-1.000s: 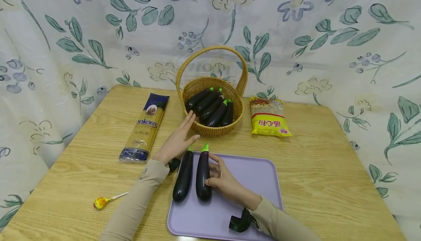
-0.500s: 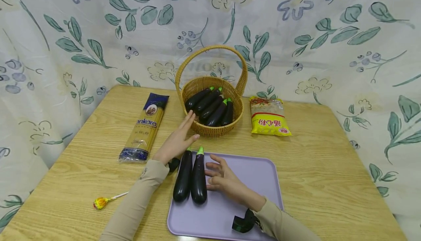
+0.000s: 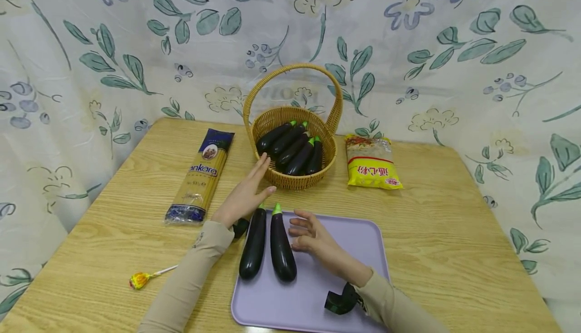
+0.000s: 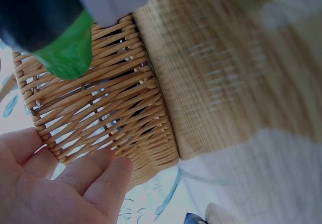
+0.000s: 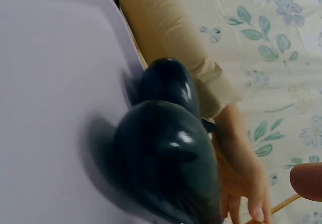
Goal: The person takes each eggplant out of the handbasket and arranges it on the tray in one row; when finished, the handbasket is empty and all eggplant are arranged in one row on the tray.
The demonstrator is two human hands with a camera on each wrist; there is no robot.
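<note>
Two dark eggplants with green stems lie side by side on the lilac tray: a left eggplant and a right eggplant. Just right of the right eggplant, my right hand hovers with loosely bent fingers, holding nothing. In the right wrist view the rounded end of the right eggplant is large and close. My left hand reaches to the front of the wicker basket, its fingers touching the woven side. Several more eggplants lie inside the basket.
Left of the basket lies a long pack of spaghetti. A yellow bag of pasta sits to its right. A lollipop is near the left forearm. A floral curtain hangs behind the wooden table.
My right hand has let go of the right eggplant and drawn back to the right. That eggplant moved toward the left one, then its lower end swung right. The left hand stays put.
</note>
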